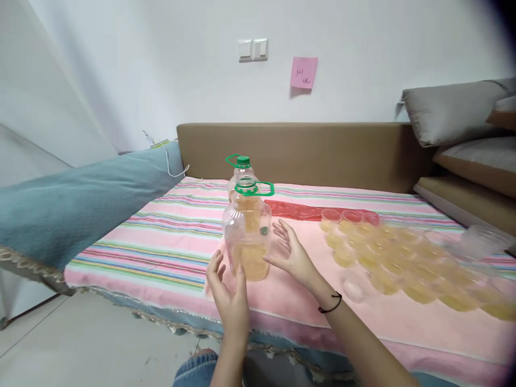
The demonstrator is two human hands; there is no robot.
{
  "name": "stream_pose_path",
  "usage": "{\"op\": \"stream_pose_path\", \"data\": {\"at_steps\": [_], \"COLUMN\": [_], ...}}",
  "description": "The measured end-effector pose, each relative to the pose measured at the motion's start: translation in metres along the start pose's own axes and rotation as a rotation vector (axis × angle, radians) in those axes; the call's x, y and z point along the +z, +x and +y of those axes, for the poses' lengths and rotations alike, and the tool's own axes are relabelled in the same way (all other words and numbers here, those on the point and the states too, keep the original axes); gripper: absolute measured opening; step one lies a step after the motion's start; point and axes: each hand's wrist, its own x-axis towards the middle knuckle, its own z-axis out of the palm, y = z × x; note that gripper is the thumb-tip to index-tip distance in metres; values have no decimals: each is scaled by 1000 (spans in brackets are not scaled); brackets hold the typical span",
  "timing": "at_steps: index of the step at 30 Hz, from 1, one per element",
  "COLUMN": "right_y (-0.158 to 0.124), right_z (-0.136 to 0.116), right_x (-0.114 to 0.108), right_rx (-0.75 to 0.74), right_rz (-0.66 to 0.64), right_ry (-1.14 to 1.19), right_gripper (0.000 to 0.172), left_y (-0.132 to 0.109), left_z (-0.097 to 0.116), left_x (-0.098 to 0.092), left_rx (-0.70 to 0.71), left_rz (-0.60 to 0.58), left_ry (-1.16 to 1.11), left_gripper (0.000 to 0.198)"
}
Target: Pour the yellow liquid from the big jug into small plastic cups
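Observation:
A clear plastic jug point(246, 226) with a green handle ring and an uncapped neck stands upright, partly filled with pale yellow liquid. Just behind it, partly hidden, is a second jug point(243, 162) with a green cap. My left hand point(229, 295) is at the near left of the front jug, fingers spread and curved. On the jug's right side, my right hand point(292, 255) is also open, fingers apart. Neither hand grips anything. Rows of clear plastic cups point(379, 247) holding yellow liquid stand to the right of my right hand.
A red plastic bag point(298, 210) lies behind the cups. Stacked clear cups point(481, 242) rest at the far right, by piled cushions point(479, 161). A striped cloth point(161, 236) covers the seat. At the left is a blue armrest point(92, 188); behind stands a brown backrest point(302, 153).

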Motion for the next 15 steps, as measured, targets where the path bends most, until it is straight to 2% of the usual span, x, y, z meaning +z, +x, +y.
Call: {"op": "stream_pose_path", "data": {"at_steps": [3, 7, 11, 15], "right_y": [10, 20, 28, 28], "right_z": [16, 25, 31, 30], "right_x": [21, 35, 43, 47], "right_rx": [-50, -103, -132, -146], "right_rz": [-6, 0, 3, 71], "right_ry": [102, 139, 109, 72], "right_gripper": [105, 108, 112, 110], "left_y": [8, 11, 6, 3], "left_z": [-7, -14, -15, -14], "left_x": [-8, -12, -11, -10], "left_rx": [-237, -381, -375, -278], "left_rz": [-22, -113, -234, -258], "left_ry": [-101, -140, -96, 20], "left_gripper": [51, 58, 64, 61]}}
